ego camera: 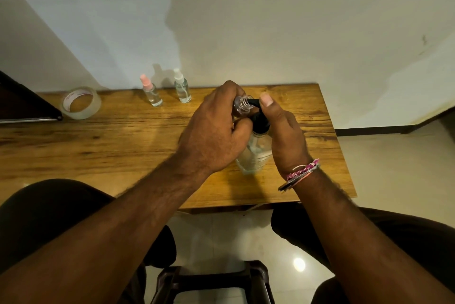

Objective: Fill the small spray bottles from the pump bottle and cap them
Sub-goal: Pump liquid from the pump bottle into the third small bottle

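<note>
While you are sitting at the wooden table (pixel 123 146), a dark slanted object (pixel 22 104) is lying at the far left edge, and a roll of clear tape (pixel 80 102) is lying just beside it on the tabletop. Right of the tape, two capped spray bottles are standing upright near the far edge by the wall: the pink-capped bottle (pixel 151 93) and, a little apart to its right, the white-capped bottle (pixel 182 87). Both are standing well clear of your hands.

Right of centre, your left hand (pixel 214 131) is curling its fingers round an uncapped small spray bottle (pixel 242 103), tilting it so its threaded neck is pointing right, against the black nozzle of the pump bottle (pixel 253 153). Much of the small bottle is hiding behind your knuckles. The pump bottle itself is standing on the table between your hands, its clear body showing below them.

Your right hand (pixel 283 136) is wrapping round the black pump head, with the thumb lying along the spout; the other fingers are hidden behind it. A pink thread band (pixel 301 172) is sitting on that wrist. A dark stool (pixel 211 284) is standing near you, below the table edge.
</note>
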The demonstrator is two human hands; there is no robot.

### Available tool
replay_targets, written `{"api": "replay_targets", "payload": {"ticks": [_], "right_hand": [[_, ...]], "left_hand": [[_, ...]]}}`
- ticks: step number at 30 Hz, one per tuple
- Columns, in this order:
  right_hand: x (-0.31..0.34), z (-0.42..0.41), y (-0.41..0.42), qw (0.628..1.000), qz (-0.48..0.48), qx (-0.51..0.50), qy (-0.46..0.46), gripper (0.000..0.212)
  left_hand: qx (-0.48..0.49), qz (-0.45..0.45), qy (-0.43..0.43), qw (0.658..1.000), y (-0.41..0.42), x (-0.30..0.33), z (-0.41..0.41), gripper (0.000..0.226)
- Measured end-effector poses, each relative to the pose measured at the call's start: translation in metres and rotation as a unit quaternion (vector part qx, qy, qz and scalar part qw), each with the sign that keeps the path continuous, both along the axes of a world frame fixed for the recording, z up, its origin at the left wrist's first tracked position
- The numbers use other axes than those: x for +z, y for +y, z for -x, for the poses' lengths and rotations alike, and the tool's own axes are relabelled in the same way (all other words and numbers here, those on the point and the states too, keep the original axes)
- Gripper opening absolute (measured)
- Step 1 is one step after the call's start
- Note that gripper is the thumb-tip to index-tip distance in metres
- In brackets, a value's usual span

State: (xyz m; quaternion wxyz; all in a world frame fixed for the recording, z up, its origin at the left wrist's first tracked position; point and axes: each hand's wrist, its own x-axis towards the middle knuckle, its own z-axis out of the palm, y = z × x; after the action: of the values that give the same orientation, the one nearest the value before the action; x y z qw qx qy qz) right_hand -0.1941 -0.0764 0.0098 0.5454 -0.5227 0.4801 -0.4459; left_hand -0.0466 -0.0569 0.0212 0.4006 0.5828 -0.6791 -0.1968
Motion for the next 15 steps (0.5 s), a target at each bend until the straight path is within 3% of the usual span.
{"api": "replay_targets", "payload": {"ticks": [4, 15], "right_hand": [[-0.0021, -0.0025, 0.0001, 1.0, 0.014, -0.014, 0.012, 0.089], [-0.0074, -0.008, -0.0025, 0.997, 0.057, -0.043, 0.016, 0.079]], "left_hand": [[-0.003, 0.002, -0.001, 1.0, 0.0001, 0.0, -0.0003, 0.021], [-0.007, -0.013, -0.002, 1.0, 0.0006, -0.0076, -0.0008, 0.025]]}}
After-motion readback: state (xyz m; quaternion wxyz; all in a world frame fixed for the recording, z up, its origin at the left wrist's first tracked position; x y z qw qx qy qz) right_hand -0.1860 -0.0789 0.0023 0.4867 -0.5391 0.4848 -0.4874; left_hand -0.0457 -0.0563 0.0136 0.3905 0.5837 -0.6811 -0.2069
